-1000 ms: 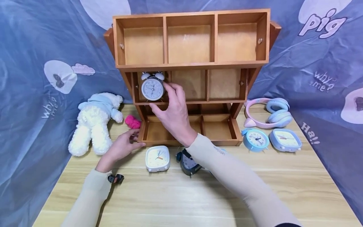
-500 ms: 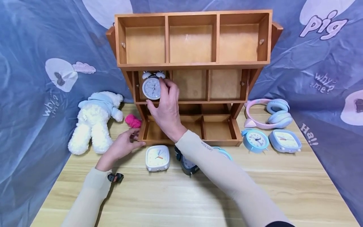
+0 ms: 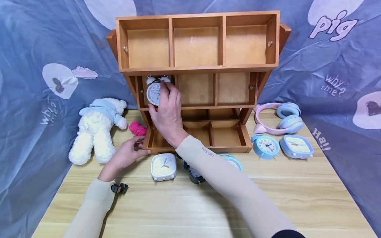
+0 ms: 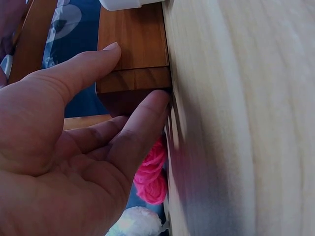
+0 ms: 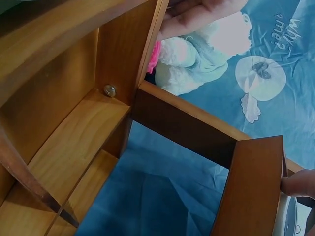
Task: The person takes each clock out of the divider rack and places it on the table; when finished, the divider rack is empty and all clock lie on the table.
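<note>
A white-rimmed twin-bell alarm clock (image 3: pixel 153 93) stands in the left compartment of the wooden shelf unit's (image 3: pixel 197 68) middle tier. My right hand (image 3: pixel 168 114) holds it, fingers over its right side and thumb low by the tier's front lip. Its face is partly covered by those fingers. In the right wrist view, the thumb (image 5: pixel 297 183) lies at the tier edge beside the clock's rim (image 5: pixel 291 216). My left hand (image 3: pixel 125 155) grips the bottom tier's front left corner. The left wrist view shows its thumb (image 4: pixel 101 63) on the front board (image 4: pixel 135 42) and fingers round the side.
In front stand a white square clock (image 3: pixel 163 167), a dark clock (image 3: pixel 194 173) partly behind my right sleeve, and a light-blue clock (image 3: pixel 233 162). At right are headphones (image 3: pixel 285 117) and two blue clocks. A plush bear (image 3: pixel 99 127) and pink yarn (image 3: pixel 137 128) lie left.
My right hand has shifted left over the alarm clock, its fingers now covering more of the face. The clock keeps its place in the compartment. My left hand stays at the corner.
</note>
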`<state>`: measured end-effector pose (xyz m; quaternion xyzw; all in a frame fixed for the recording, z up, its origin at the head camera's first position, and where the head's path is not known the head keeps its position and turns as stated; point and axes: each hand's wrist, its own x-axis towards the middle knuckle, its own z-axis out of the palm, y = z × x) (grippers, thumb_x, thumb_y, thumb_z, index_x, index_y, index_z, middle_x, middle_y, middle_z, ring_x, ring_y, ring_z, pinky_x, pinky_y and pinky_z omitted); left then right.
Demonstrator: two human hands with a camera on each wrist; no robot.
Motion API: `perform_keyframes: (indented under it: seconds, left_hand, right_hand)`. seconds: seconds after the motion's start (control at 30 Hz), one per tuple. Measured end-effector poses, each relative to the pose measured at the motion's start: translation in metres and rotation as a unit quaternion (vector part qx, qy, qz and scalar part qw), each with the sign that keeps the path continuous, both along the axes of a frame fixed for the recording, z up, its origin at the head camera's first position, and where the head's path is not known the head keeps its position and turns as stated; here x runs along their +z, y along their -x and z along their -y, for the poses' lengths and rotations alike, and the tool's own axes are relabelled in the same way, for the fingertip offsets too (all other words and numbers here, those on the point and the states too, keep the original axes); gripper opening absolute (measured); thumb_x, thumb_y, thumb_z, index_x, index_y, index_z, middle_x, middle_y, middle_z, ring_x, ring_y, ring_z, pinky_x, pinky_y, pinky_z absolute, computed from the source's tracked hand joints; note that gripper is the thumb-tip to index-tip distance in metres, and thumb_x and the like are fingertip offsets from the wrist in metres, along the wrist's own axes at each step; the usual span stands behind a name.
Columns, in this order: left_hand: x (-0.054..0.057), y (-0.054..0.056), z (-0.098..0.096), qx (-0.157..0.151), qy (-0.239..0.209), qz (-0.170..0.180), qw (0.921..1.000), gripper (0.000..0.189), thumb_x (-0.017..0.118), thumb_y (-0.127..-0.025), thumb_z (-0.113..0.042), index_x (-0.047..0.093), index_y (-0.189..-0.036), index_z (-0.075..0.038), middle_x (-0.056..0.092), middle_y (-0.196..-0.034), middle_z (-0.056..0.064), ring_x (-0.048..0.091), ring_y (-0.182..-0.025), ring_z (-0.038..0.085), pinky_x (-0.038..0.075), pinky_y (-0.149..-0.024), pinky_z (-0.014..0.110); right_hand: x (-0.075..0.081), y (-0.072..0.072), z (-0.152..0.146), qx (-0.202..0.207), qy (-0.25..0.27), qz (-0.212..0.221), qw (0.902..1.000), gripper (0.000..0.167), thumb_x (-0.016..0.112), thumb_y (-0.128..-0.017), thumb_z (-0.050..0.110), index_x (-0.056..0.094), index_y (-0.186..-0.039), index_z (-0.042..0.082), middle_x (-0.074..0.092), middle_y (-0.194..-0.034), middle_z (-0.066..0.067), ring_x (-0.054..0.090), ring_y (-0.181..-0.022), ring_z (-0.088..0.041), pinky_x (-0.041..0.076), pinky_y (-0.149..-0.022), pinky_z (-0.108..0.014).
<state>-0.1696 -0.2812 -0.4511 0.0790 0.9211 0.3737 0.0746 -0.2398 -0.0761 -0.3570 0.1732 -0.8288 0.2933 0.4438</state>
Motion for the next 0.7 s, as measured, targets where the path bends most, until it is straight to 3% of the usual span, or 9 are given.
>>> perform_keyframes:
  seconds: [0.23,0.7]
  left_hand:
    - [-0.0001,-0.0001,-0.0002,-0.001,-0.005,0.002,1.0000,0.073,0.084,-0.103,-0.029,0.054,-0.158,0.007,0.077,-0.131,0.024,0.075,-0.119,0.037,0.061,-0.103,0.051]
    - [0.0001,-0.0012,-0.0005,-0.003,-0.009,-0.005,0.9999,0.073,0.085,-0.102,-0.030,0.055,-0.158,0.006,0.077,-0.133,0.025,0.076,-0.120,0.038,0.062,-0.103,0.051]
  right_hand:
    - [0.0014,0.0013,0.0010,-0.028,-0.021,-0.010,0.9994,0.079,0.093,-0.090,0.025,0.056,-0.153,-0.005,0.058,-0.146,-0.021,0.060,-0.132,-0.035,0.054,-0.118,-0.040]
    - [0.0025,0.0049,-0.0030,-0.006,-0.027,-0.023,0.9993,0.071,0.092,-0.090,0.021,0.059,-0.147,-0.007,0.057,-0.143,-0.025,0.062,-0.130,-0.036,0.056,-0.119,-0.038]
